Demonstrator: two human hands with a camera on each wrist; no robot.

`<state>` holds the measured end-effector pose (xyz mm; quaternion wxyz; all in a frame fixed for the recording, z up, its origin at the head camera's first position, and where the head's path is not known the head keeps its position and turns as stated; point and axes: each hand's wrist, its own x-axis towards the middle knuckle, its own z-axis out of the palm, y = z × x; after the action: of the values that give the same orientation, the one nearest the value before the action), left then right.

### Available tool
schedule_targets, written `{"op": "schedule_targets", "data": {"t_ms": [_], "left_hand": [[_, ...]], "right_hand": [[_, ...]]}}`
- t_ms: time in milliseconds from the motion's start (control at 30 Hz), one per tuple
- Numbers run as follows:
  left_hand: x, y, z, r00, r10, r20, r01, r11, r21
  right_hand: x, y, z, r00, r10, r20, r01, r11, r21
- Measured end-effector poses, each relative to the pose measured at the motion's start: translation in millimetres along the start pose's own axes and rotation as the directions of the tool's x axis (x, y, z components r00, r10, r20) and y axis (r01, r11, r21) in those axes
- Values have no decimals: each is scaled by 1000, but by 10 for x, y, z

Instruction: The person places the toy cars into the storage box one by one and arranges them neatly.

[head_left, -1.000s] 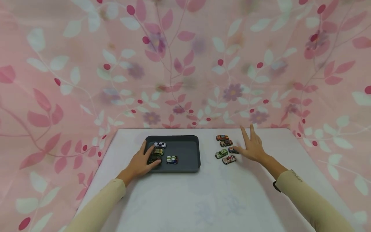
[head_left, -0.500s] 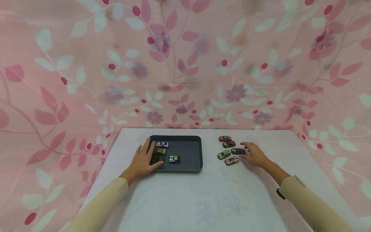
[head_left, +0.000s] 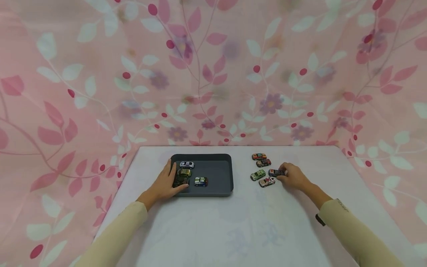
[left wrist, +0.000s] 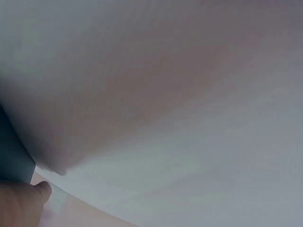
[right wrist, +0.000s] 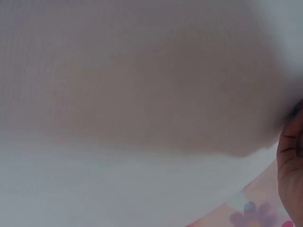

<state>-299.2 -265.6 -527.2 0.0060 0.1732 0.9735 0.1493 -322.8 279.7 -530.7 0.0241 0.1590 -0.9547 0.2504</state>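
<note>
My right hand (head_left: pixel 294 177) pinches the rear end of a dark blue toy car (head_left: pixel 275 172) on the right side of the table. In the right wrist view, curled fingers (right wrist: pixel 289 163) show at the right edge, and the car is mostly hidden. My left hand (head_left: pixel 162 184) lies over the left rim of a dark grey tray (head_left: pixel 218 176), its fingers and thumb spread. White (head_left: pixel 186 164), yellow-green (head_left: pixel 184 172) and dark (head_left: pixel 181 181) toy cars stand in a column beside that hand, partly covered by it. A green-and-white toy car (head_left: pixel 201 181) stands farther right in the tray.
Close to the right hand, several other toy cars stand on the white table (head_left: pixel 213 230): orange (head_left: pixel 258 156), dark red (head_left: pixel 263 162), light green (head_left: pixel 258 175) and white-and-red (head_left: pixel 267 182). A pink floral cloth (head_left: pixel 213 92) hangs behind and at both sides.
My right hand has come down from above with its fingers spread and now pinches the dark blue car, which sits slightly farther right. The left hand stays at the tray.
</note>
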Motion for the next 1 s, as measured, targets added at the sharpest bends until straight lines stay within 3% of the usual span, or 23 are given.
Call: {"op": "schedule_targets", "data": {"t_ms": [200, 300, 500, 667, 800, 1000], "left_hand": [[30, -44, -64, 996, -62, 67, 65, 996, -53], [38, -40, -60, 995, -79, 58, 80, 996, -24], [35, -23, 23, 999, -40, 18, 39, 999, 36], [40, 5, 49, 999, -51, 16, 51, 999, -12], [49, 11, 33, 997, -67, 27, 68, 997, -29], [18, 0, 34, 996, -79, 42, 80, 996, -25]], "right_hand": [[20, 9, -39, 997, -38, 67, 45, 993, -112], [2, -2, -36, 998, -10, 67, 15, 997, -75], [-26, -33, -33, 997, 63, 48, -62, 998, -25], [-69, 11, -30, 996, 76, 43, -73, 995, -72], [-85, 70, -50, 997, 79, 17, -78, 996, -48], [-141, 149, -100, 992, 122, 43, -121, 992, -31]]}}
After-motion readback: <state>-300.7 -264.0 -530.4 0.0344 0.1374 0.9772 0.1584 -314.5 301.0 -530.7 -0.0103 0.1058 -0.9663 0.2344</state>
